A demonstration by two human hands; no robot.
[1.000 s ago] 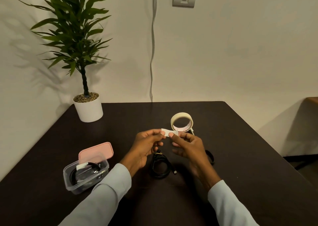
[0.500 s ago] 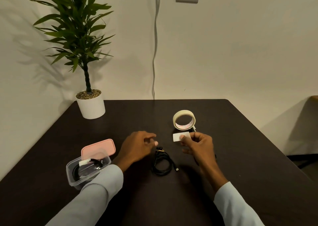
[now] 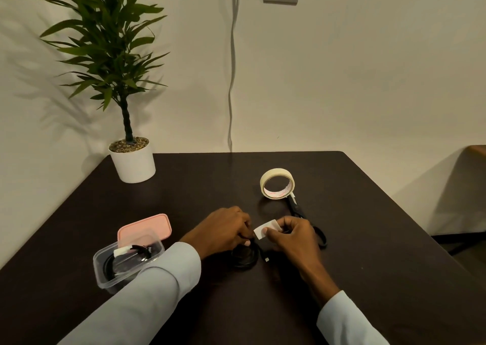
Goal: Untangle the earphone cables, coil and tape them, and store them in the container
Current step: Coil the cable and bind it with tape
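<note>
Left hand (image 3: pixel 226 230) covers the top of a black coiled cable (image 3: pixel 244 258) on the worktop (image 3: pixel 368 266), fingers curled onto it; the exact grip is hidden. Right hand (image 3: pixel 289 235) pinches a tape strip (image 3: pixel 264 230) just above. The clear container (image 3: pixel 126 263), partly behind the left sleeve (image 3: pixel 147 292), holds a taped black coil (image 3: pixel 131 255).

left hand (image 3: pixel 226 230) hiding top of cable coil (image 3: pixel 244 258), scissors (image 3: pixel 302 214) partly behind right hand (image 3: pixel 292 235)
</note>
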